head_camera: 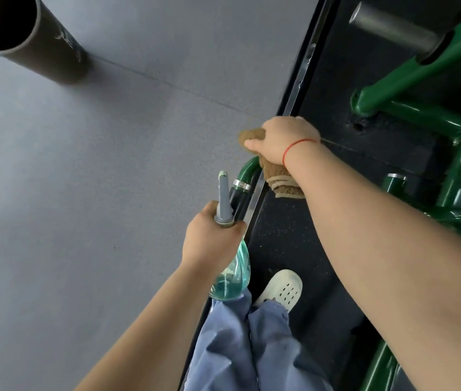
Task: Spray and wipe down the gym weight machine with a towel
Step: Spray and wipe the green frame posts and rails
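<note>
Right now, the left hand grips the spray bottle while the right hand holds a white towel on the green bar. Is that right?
No: the head view shows the towel is brown, not white. The left hand does grip the spray bottle, and the right hand holds the towel on the green bar.

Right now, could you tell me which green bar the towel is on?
The curved green handle bar beside the chrome collar; the other green tubes stand uncovered.

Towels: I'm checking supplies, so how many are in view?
1: a folded brown terry towel, gripped by the right hand over the green curved metal bar. None other shows.
</note>
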A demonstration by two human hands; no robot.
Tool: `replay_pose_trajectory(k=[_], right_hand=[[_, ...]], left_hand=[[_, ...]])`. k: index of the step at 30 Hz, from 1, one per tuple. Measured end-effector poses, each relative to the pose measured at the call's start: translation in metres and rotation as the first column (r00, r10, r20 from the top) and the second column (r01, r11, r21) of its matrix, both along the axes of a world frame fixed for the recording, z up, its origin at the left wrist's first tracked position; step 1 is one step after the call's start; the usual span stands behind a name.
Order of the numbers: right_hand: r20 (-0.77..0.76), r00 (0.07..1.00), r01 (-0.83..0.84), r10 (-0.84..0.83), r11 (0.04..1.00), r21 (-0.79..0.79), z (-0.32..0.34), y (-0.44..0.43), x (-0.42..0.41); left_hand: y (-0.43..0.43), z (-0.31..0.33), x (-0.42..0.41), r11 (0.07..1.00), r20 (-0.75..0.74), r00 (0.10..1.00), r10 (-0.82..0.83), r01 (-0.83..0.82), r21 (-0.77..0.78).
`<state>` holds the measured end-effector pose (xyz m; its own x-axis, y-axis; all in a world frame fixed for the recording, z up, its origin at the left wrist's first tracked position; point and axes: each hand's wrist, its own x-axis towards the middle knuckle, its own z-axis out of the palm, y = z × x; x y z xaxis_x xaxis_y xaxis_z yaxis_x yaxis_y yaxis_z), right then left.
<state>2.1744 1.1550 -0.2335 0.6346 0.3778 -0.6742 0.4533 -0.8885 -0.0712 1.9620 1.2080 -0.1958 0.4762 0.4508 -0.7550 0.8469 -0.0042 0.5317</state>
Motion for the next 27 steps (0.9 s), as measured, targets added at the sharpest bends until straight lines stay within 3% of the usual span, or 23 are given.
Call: replay_pose_trajectory(k=[3, 5, 8, 13, 16, 19, 21, 24, 27], right_hand=[[0.007, 0.973, -0.229, 0.229, 0.969, 0.093, 0.014, 0.022, -0.016], [0.015, 0.959, -0.280, 0.283, 0.935, 0.216, 0.022, 0.025, -0.038], [0.056, 0.984, -0.176, 0.168, 0.895, 0.411, 0.015, 0.010, -0.080], [-0.040, 0.990, 0.129, -0.138, 0.733, 0.668, -0.001, -0.027, -0.110], [-0.048, 0.987, 0.141, -0.150, 0.698, 0.702, 0.002, -0.036, -0.108], [0.135, 0.963, 0.078, -0.232, 0.723, 0.686, 0.004, -0.038, -0.104], [0.159, 0.935, 0.135, -0.317, 0.733, 0.667, 0.001, -0.041, -0.109], [0.060, 0.943, 0.207, -0.328, 0.718, 0.664, -0.005, -0.053, -0.132], [-0.125, 0.874, 0.435, -0.469, 0.642, 0.631, -0.012, -0.071, -0.145]], left_hand=[[0.004, 0.001, -0.002, 0.988, -0.004, 0.991, 0.130, -0.130, -0.079], [0.006, 0.002, -0.003, 0.984, -0.008, 0.990, 0.144, -0.144, -0.101], [0.009, 0.003, -0.006, 0.989, 0.011, 0.994, 0.108, -0.107, -0.104], [0.008, 0.000, -0.013, 0.996, 0.038, 0.998, -0.050, 0.053, -0.076], [0.009, 0.000, -0.012, 0.990, 0.056, 0.989, -0.136, 0.138, -0.040], [0.013, -0.001, -0.010, 0.989, 0.057, 0.989, -0.137, 0.140, -0.050], [0.015, -0.002, -0.010, 0.991, 0.040, 0.993, -0.109, 0.111, -0.069], [0.015, 0.000, -0.010, 0.988, 0.026, 0.991, -0.131, 0.132, -0.077], [0.016, 0.002, -0.008, 0.978, 0.009, 0.980, -0.200, 0.200, -0.064]])
